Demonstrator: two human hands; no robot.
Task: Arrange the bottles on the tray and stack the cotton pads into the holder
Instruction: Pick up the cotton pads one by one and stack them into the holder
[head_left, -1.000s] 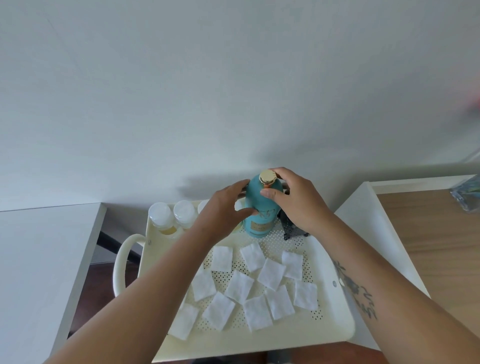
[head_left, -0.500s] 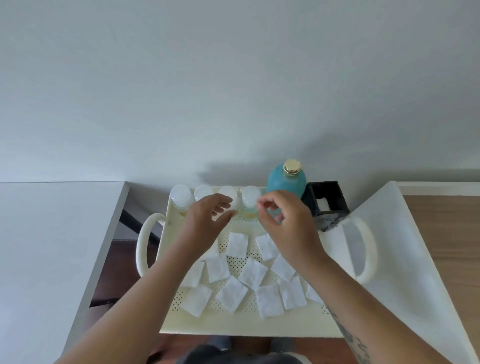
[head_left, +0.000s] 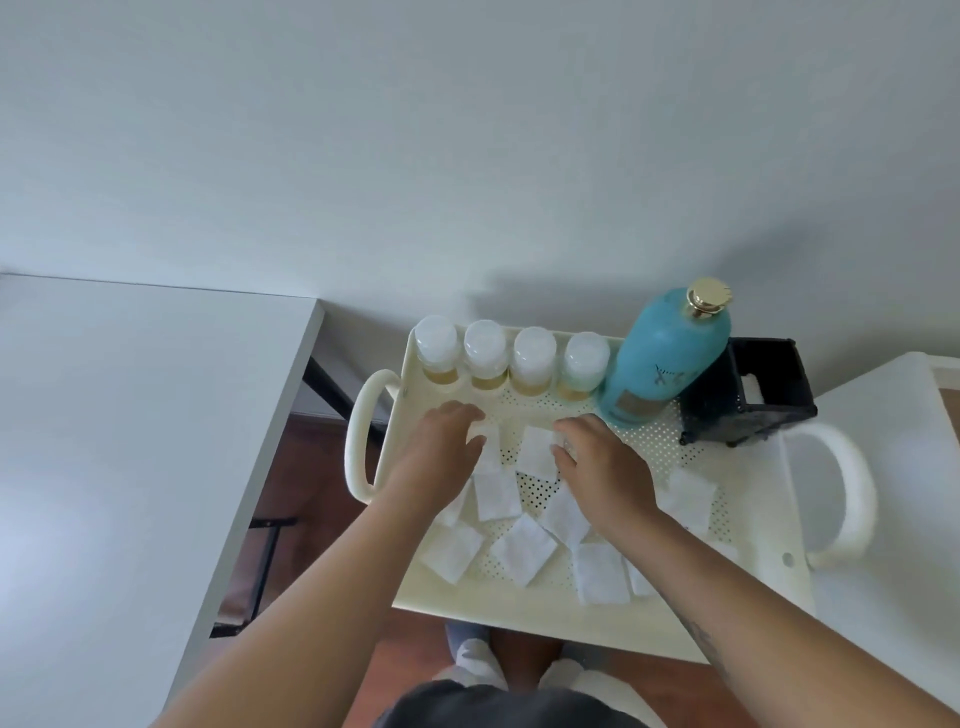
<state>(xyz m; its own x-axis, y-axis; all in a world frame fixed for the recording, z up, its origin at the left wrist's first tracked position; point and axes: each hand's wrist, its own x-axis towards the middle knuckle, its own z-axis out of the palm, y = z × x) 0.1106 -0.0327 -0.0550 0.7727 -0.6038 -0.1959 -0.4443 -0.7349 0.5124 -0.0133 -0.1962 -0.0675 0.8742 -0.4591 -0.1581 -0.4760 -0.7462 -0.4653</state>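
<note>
A cream perforated tray (head_left: 519, 616) with two loop handles holds everything. Several small white-capped bottles (head_left: 535, 364) stand in a row along its back edge. To their right stands a tall teal bottle (head_left: 665, 358) with a gold cap, and a black holder (head_left: 763, 400) sits at the back right corner. Several white square cotton pads (head_left: 524, 551) lie scattered flat across the tray. My left hand (head_left: 447, 457) is palm down, its fingertips on a pad near the back left. My right hand (head_left: 602, 467) is palm down, its fingertips touching the edge of a pad (head_left: 537, 452) in the middle.
A white table (head_left: 130, 441) is on the left and another white surface (head_left: 893, 493) is on the right, under the tray's right handle (head_left: 852, 493). The wall is close behind the bottles. A dark floor gap and my feet (head_left: 514, 660) show below the tray.
Both hands let go of the teal bottle, which now stands at the back right. They dropped toward me onto the cotton pads. The camera view has shifted left.
</note>
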